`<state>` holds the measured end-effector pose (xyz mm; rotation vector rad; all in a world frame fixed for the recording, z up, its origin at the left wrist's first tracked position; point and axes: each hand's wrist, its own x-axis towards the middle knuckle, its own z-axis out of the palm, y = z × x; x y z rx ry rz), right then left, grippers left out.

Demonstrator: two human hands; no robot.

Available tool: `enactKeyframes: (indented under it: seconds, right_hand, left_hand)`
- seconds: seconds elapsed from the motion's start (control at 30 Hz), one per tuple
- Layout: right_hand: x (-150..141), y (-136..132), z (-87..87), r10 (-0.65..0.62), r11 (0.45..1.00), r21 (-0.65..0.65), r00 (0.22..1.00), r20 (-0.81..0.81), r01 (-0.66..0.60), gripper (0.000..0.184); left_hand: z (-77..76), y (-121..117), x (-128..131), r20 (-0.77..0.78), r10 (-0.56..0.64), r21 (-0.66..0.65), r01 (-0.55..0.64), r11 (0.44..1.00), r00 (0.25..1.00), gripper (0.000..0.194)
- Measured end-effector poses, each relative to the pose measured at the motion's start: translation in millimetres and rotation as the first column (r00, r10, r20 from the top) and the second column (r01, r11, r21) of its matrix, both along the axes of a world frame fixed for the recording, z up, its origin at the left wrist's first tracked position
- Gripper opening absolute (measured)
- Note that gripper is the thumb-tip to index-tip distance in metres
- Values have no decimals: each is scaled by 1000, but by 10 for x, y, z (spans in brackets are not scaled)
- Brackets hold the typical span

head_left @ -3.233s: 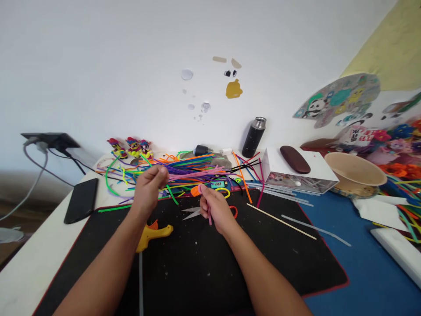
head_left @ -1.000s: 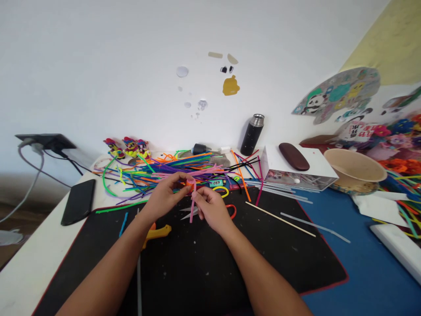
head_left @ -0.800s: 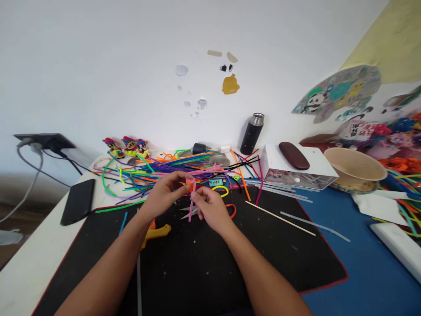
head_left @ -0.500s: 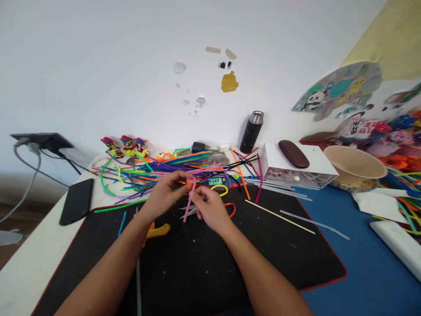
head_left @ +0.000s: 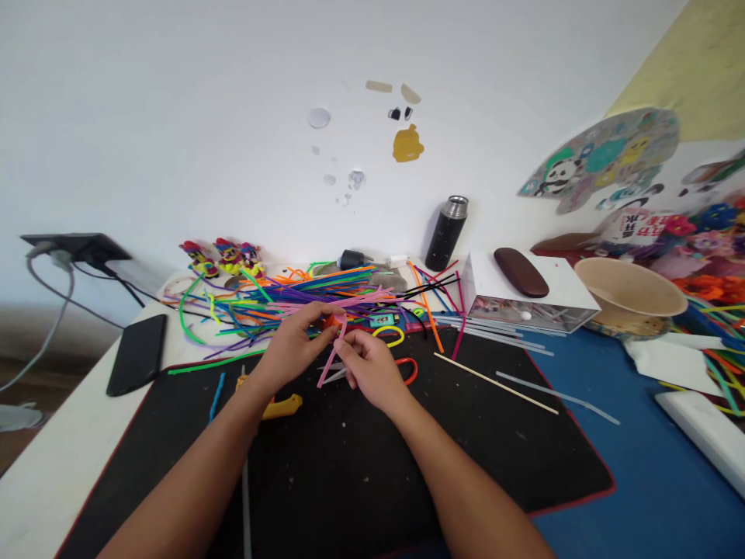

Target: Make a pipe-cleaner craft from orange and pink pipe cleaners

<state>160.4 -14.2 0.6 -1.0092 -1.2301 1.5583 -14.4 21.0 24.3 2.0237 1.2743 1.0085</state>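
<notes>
My left hand (head_left: 298, 341) pinches a pink pipe cleaner (head_left: 329, 368) near its bent top, where a small orange piece (head_left: 332, 320) shows at the fingertips. Close beside it, my right hand (head_left: 370, 366) has thumb and forefinger closed on the same pipe cleaner, whose free end slants down to the left. Scissors lie beneath the hands, their blades partly covered, with a red handle loop (head_left: 410, 371) to the right; a yellow loop (head_left: 389, 335) shows just behind. Under my left forearm is a yellow tool (head_left: 282, 406), perhaps a glue gun, mostly hidden.
Behind the hands spreads a pile of coloured pipe cleaners (head_left: 326, 291). A black flask (head_left: 446, 233), a white box (head_left: 527, 291) and a beige bowl (head_left: 632, 291) stand along the back. A wooden stick (head_left: 494, 383) and translucent sticks lie right; a phone (head_left: 137, 355) lies left.
The lower end of the pink pipe cleaner has swung slightly left and up. Both hands keep nearly the same place and grip.
</notes>
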Motion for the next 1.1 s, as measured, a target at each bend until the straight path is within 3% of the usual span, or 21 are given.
enactKeyframes:
  seconds: [0.37, 0.87, 1.1]
  right_hand:
    - [60, 58, -20, -109, 994, -23, 992, -61, 107, 53]
    - [46, 54, 11, -79, 987, -154, 978, -191, 50, 63]
    - [46, 54, 37, -69, 986, -160, 979, -189, 39, 58]
  left_hand:
    - [84, -32, -10, 61, -11, -47, 14, 999, 998, 24]
    - [157, -111, 59, 6, -111, 82, 110, 991, 994, 19]
    - [113, -121, 80, 27, -80, 22, 79, 997, 996, 26]
